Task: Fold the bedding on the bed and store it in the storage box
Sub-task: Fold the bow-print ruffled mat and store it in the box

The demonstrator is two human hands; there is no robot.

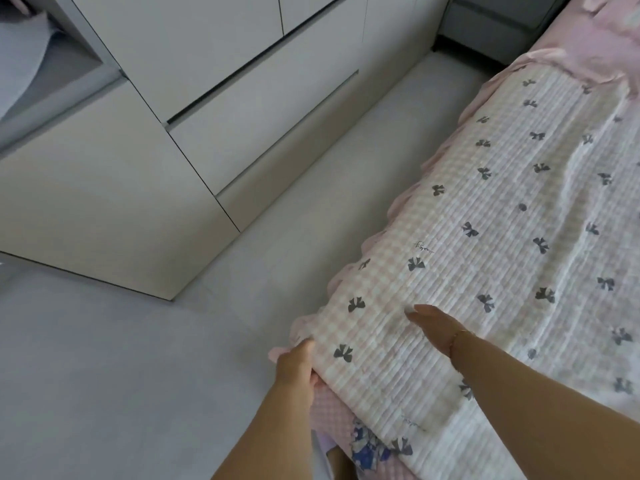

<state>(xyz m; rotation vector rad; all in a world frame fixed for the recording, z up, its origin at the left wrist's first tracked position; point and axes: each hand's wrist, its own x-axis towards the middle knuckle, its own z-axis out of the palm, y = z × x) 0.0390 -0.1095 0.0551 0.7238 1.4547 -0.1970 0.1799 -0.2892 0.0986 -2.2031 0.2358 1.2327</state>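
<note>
A pink-and-white checked quilt (502, 220) with dark bow prints and a pink ruffled edge lies spread along the bed. My left hand (296, 365) grips the quilt's near left corner at the ruffle, thumb on top and fingers tucked under. Flat on the quilt's top, a little to the right, my right hand (433, 327) presses down with straight fingers. Under the corner a pink checked fabric with a blue flower print (367, 441) shows. No storage box is in view.
White wardrobe cabinets (207, 109) stand along the left, with a strip of pale grey floor (138, 375) between them and the bed. A grey upholstered piece (491, 26) sits at the far end. Pink bedding (595, 39) lies beyond the quilt.
</note>
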